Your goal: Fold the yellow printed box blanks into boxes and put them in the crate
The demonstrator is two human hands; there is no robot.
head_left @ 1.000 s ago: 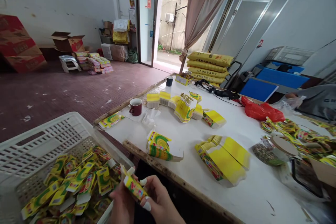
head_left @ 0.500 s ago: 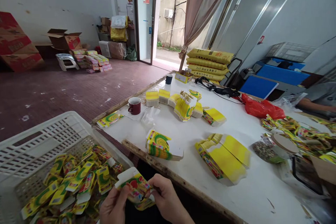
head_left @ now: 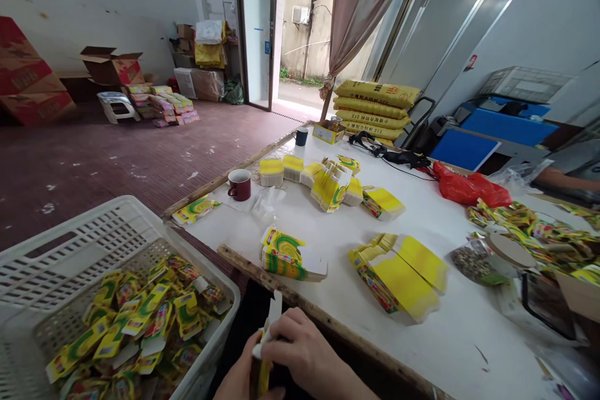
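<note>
A small yellow printed carton is held over my lap, turned edge-on, with a white flap sticking up. Wrapped around its lower part is my left hand, closed. My right hand is closed at the carton's upper end, its bent fingers pinching near the white flap and hiding part of it. To the left, a white plastic basket holds many similar yellow cartons. Just beyond my hands, a stack of flat yellow cartons lies near the table's wooden edge.
On the white table are larger carton stacks, a maroon mug, a dark mug and crumpled plastic. Rightward are a lidded jar, a red bag and a co-worker's arm. Yellow sacks stand behind.
The carton has been turned from its printed face to edge-on. My right hand has shifted onto its upper end, and my left hand has moved right and lower.
</note>
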